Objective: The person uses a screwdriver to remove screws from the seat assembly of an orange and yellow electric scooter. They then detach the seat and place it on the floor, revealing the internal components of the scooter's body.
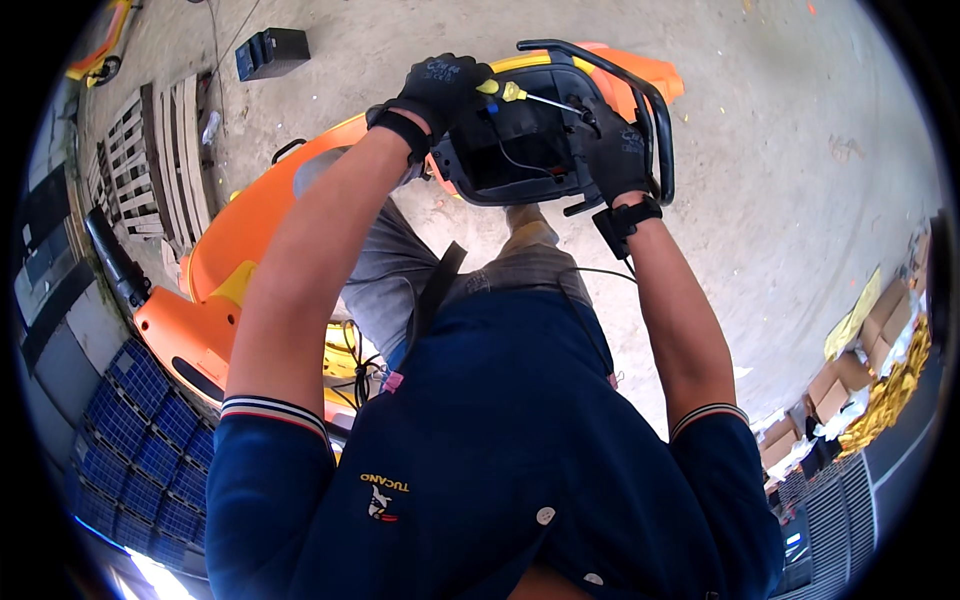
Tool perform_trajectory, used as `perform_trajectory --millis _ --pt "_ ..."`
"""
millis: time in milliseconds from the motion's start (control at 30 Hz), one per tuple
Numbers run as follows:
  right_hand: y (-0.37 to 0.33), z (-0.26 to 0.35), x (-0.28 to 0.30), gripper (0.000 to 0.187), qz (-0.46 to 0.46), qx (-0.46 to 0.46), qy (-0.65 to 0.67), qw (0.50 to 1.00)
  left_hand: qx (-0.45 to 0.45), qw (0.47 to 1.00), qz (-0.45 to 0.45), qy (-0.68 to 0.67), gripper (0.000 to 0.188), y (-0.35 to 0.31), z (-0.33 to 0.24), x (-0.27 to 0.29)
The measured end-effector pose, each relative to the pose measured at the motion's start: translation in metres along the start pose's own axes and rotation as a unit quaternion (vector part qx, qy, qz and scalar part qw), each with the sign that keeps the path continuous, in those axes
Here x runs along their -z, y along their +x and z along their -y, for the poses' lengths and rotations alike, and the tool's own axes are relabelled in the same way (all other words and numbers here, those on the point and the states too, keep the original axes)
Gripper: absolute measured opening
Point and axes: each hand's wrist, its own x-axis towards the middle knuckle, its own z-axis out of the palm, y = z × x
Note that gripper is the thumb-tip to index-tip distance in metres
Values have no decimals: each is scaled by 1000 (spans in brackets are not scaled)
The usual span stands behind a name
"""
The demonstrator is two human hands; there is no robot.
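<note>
My left hand (440,88), in a black glove, is closed round the yellow handle of a screwdriver (512,92). The screwdriver's metal shaft points right, its tip close to the fingers of my right hand (615,150). That hand, also gloved in black, has its fingers bent at the right rim of an open black compartment (482,190); a small dark part shows at the fingertips, too unclear to name. The compartment lies in the rear of an orange and yellow scooter (245,215). Inside it a thin cable runs across a dark hollow.
A black grab rail (660,125) curves round the scooter's tail, right of my right hand. On the concrete floor stand a black box (272,54) and wooden pallets (180,150). Blue crates (150,390) are stacked at the left; cardboard boxes (830,390) and gold wrapping lie at the right.
</note>
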Motion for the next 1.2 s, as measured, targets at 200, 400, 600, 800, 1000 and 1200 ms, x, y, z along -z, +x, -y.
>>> perform_trajectory --millis 200,400,600,800,1000,1200 --pt "8 -14 -12 30 -6 46 -19 999 23 975 61 -215 39 -41 0 -79" --pt "15 -26 -21 29 -8 58 -13 998 92 898 280 -328 36 -45 -72 -109" --pt "13 -15 -7 27 34 -28 0 999 3 898 250 -361 22 -31 -138 -137" --pt "10 -3 -12 34 -3 7 -1 1000 143 580 215 -773 26 -17 -173 -177" --pt "15 10 -16 40 -15 -42 -17 999 98 663 190 -718 24 -23 -144 -221" --pt "15 6 -12 38 -20 -87 -26 996 -16 852 286 -438 37 -43 -94 -135"
